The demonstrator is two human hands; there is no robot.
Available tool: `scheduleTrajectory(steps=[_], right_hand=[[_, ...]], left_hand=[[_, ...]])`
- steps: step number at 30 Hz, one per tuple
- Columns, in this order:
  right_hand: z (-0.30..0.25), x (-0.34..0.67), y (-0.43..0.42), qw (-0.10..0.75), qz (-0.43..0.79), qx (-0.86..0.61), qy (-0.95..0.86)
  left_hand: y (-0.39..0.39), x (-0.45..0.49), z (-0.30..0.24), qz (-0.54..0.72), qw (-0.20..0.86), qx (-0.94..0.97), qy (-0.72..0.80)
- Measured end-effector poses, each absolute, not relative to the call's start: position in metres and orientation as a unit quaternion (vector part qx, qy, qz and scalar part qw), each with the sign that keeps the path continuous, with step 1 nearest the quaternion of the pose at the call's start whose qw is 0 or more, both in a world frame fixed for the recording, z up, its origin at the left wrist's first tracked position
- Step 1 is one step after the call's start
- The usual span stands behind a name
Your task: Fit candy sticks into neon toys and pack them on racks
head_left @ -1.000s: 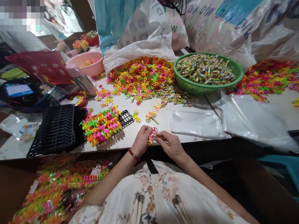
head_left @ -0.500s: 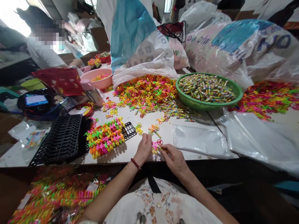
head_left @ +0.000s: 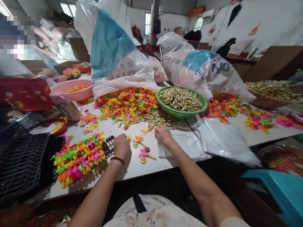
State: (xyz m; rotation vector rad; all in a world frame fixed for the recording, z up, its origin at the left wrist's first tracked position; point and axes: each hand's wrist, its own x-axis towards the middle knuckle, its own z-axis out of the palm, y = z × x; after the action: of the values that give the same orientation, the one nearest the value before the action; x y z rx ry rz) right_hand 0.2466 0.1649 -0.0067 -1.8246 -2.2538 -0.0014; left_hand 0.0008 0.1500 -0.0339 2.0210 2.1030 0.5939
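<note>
My left hand (head_left: 121,145) rests on the white table (head_left: 132,167), fingers curled down at the end of a black grid rack (head_left: 108,147) loaded with bright plastic toy bicycles (head_left: 78,159). A small yellow-green toy (head_left: 129,137) lies at its fingertips. My right hand (head_left: 163,135) is further forward, its fingers bent down into scattered wrapped candies (head_left: 163,121) at the edge of a big toy pile (head_left: 127,104). Between my hands lie a pink and yellow toy bicycle with a candy stick (head_left: 145,155) and an orange one (head_left: 136,141). What my fingers pinch is hidden.
A green basket of candies (head_left: 181,113) stands beyond my right hand. Clear plastic bags (head_left: 189,146) lie to the right, large sacks (head_left: 113,63) at the back. A pink bowl (head_left: 81,93), a bottle and black racks (head_left: 19,164) sit left. Another person is at far left.
The toy bicycle that both hands held near the table edge now lies on the table. Both hands have moved forward and apart. The view has lifted up.
</note>
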Motion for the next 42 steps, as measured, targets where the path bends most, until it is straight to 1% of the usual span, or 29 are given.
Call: scheduleTrajectory(steps=[3,6,8,9,11,12,14,16,18,21,24,27,34,38,42], right_hand=[[-0.007,0.242,0.190,0.107,-0.005,-0.624,-0.774],[-0.006,0.234,0.205,0.102,-0.004,-0.618,-0.779],[-0.005,0.230,0.211,0.108,0.002,-0.612,-0.784],[-0.003,0.229,0.213,0.114,0.006,-0.610,-0.784],[-0.001,0.226,0.212,0.129,0.008,-0.615,-0.778],[0.000,0.224,0.209,0.148,0.014,-0.619,-0.771],[0.002,0.217,0.193,0.226,0.057,-0.617,-0.752],[0.002,0.207,0.166,0.327,0.162,-0.584,-0.725],[0.000,0.195,0.132,0.392,0.303,-0.529,-0.689],[-0.008,0.176,0.089,0.439,0.463,-0.480,-0.602],[-0.017,0.165,0.068,0.452,0.531,-0.480,-0.532],[-0.021,0.164,0.065,0.454,0.537,-0.477,-0.527],[-0.019,0.169,0.063,0.464,0.501,-0.467,-0.562],[-0.018,0.170,0.060,0.483,0.417,-0.478,-0.604],[-0.015,0.171,0.057,0.480,0.338,-0.473,-0.657]], left_hand=[[0.142,0.007,-0.026,0.343,0.207,0.632,0.663],[0.132,0.011,-0.016,0.470,0.405,0.511,0.594],[0.126,0.011,-0.012,0.514,0.553,0.398,0.522],[0.123,0.011,-0.011,0.524,0.607,0.347,0.486],[0.117,0.010,-0.010,0.539,0.660,0.278,0.443],[0.114,0.009,-0.011,0.548,0.666,0.258,0.436],[0.108,0.009,-0.012,0.563,0.661,0.234,0.437],[0.103,0.010,-0.013,0.570,0.646,0.232,0.452],[0.100,0.012,-0.014,0.569,0.624,0.255,0.471],[0.095,0.018,-0.014,0.566,0.592,0.306,0.485],[0.090,0.025,-0.014,0.559,0.591,0.332,0.478],[0.085,0.031,-0.014,0.544,0.602,0.343,0.473],[0.080,0.032,-0.012,0.524,0.614,0.355,0.472],[0.080,0.033,-0.008,0.516,0.638,0.333,0.465],[0.080,0.034,-0.008,0.515,0.642,0.328,0.465]])
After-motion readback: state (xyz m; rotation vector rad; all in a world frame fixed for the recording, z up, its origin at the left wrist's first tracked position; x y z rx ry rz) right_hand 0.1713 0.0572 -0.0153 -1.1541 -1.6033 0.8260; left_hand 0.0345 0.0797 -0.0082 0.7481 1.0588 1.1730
